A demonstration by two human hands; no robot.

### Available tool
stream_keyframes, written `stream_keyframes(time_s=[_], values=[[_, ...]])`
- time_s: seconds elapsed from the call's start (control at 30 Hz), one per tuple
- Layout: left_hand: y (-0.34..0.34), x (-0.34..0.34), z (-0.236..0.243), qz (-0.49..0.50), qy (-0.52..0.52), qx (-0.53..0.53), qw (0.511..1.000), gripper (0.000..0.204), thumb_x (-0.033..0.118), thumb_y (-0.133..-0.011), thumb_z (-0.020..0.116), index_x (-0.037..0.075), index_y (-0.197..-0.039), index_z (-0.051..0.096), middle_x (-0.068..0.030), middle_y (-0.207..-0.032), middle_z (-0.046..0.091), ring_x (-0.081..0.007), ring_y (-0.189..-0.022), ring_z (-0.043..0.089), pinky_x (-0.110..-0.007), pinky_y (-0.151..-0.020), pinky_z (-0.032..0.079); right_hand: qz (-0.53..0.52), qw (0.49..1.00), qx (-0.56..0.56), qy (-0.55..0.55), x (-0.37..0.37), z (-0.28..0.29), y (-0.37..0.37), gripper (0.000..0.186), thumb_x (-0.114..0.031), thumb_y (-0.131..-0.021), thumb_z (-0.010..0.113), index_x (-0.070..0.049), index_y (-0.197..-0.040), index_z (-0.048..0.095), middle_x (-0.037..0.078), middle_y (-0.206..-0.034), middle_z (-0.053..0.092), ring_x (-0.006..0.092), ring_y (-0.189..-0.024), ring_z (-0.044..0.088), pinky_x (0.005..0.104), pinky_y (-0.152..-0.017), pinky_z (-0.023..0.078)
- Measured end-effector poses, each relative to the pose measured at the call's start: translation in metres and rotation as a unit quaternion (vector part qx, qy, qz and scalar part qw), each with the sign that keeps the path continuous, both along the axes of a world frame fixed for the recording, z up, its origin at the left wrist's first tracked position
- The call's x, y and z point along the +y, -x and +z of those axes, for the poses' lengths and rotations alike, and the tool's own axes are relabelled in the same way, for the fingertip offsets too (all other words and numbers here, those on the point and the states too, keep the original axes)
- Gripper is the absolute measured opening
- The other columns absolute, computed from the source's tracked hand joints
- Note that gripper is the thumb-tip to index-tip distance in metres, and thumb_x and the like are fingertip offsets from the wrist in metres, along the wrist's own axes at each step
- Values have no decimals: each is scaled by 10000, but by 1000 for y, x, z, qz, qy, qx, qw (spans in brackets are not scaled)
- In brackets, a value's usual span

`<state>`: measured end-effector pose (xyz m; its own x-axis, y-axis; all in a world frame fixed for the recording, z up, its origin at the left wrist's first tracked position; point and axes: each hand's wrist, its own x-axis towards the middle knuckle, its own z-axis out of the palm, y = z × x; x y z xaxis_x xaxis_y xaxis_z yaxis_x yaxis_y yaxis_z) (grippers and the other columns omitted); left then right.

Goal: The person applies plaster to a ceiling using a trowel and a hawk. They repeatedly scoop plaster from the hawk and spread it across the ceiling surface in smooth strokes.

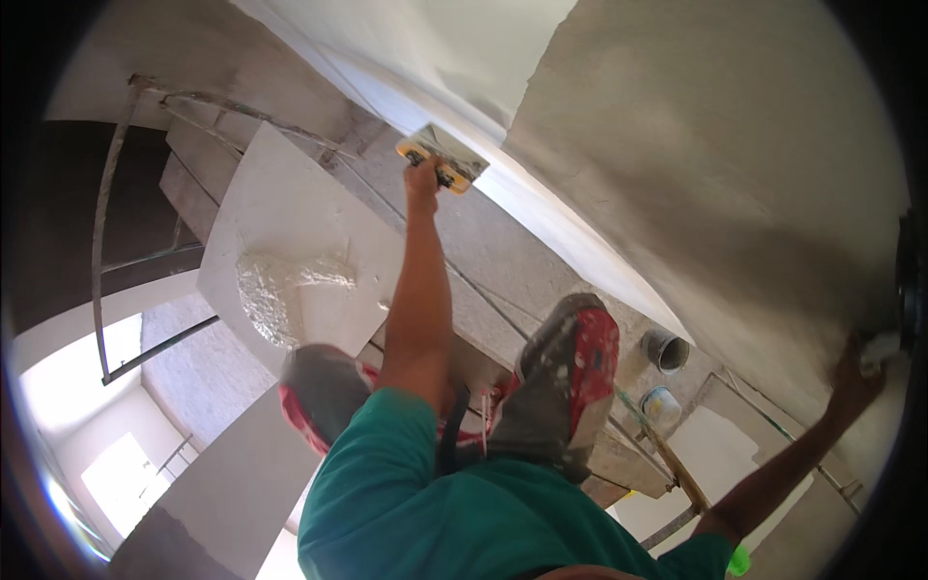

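My left hand is closed on a flat metal trowel with a yellow and black back, raised before the pale wall near the top middle. My right hand is closed on a dark, flat-edged tool against the shaded wall at the right rim; the tool is partly cut off and hard to make out. Left of my left forearm lies a white board with a wet heap of white paste on it. My knees, in grey and red paint-spattered trousers, are bent below me.
Scaffold tubes frame the left side and continue at lower right. A grey bucket and a smaller container stand by the wall's base at right. A plank is under me. Bright openings show at lower left, far below.
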<state>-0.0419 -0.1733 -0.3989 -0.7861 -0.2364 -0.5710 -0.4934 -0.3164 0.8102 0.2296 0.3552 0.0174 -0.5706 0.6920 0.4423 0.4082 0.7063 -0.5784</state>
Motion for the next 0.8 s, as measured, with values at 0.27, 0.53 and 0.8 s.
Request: stream_keyframes(time_s=[0.27, 0.53, 0.8], values=[[29, 50, -151, 5, -36, -64, 997, 223, 139, -661, 619, -32, -795, 569, -81, -663, 566, -151, -499, 513, -255, -399, 383, 27, 999, -21, 21, -8, 18, -34, 380, 6, -781, 601, -29, -1147, 507, 71, -882, 607, 52, -515, 441, 193, -380, 275], [63, 66, -136, 2, -98, -22, 995, 167, 117, -694, 616, -15, -754, 534, -71, -597, 519, -132, -415, 443, -251, -363, 321, 53, 999, 7, -1, -4, 18, -36, 413, 31, -783, 597, -41, -1176, 491, 84, -898, 616, 51, -501, 437, 190, -376, 272], [71, 79, 33, -29, -70, 57, 995, 157, 111, -691, 616, -19, -726, 537, -60, -576, 500, -123, -405, 429, -244, -348, 316, -4, 1000, -15, -18, -16, -1, -4, 285, -74, -753, 692, -37, -1014, 583, -2, -687, 557, 38, -466, 422, 199, -383, 287]])
